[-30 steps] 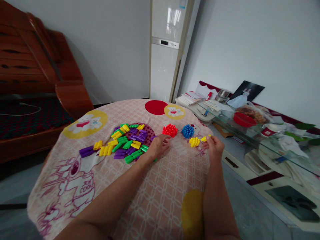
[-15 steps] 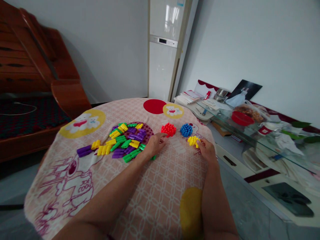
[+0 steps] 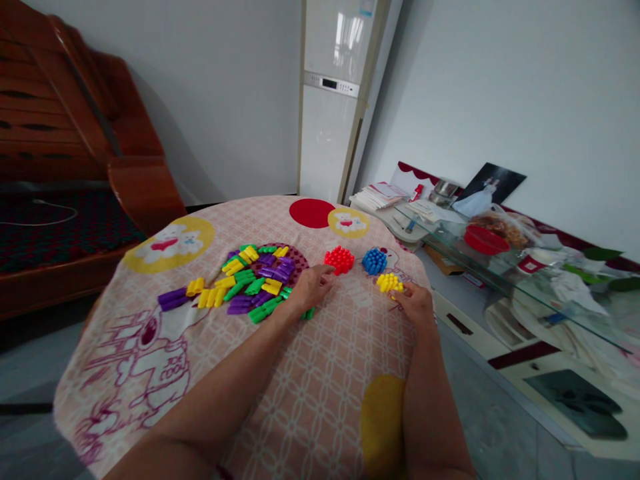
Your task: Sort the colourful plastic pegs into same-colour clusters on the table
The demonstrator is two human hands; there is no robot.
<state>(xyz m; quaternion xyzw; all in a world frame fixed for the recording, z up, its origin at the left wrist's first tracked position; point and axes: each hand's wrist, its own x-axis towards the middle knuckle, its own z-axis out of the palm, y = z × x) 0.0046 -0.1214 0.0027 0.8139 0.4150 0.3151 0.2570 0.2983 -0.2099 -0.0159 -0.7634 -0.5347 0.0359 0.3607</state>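
Three groups of small knobbed plastic pieces stand on the table's right half: red pieces [image 3: 339, 259], blue pieces [image 3: 375, 261] and yellow pieces [image 3: 389, 283]. My left hand [image 3: 314, 287] rests low beside the red group, palm down. Its forefinger reaches toward the red pieces, and nothing shows in the fingers. At the right edge of the yellow group, the fingers of my right hand [image 3: 417, 300] are bent together against the pieces. The exact contact is partly hidden. Left of my left hand lie several purple, green and yellow plastic pieces [image 3: 243, 285], loosely grouped.
A patterned cloth [image 3: 320, 373] covers the rounded table. To the right stands a glass-topped cabinet [image 3: 505, 287] with papers, a red bowl [image 3: 486, 240] and a bag. A wooden bench [image 3: 140, 180] is at left, and a tall white appliance [image 3: 327, 133] stands behind.
The view has shifted slightly. My right hand has drawn back a little to the right, so more of the yellow group shows. My left hand stays beside the red pieces.
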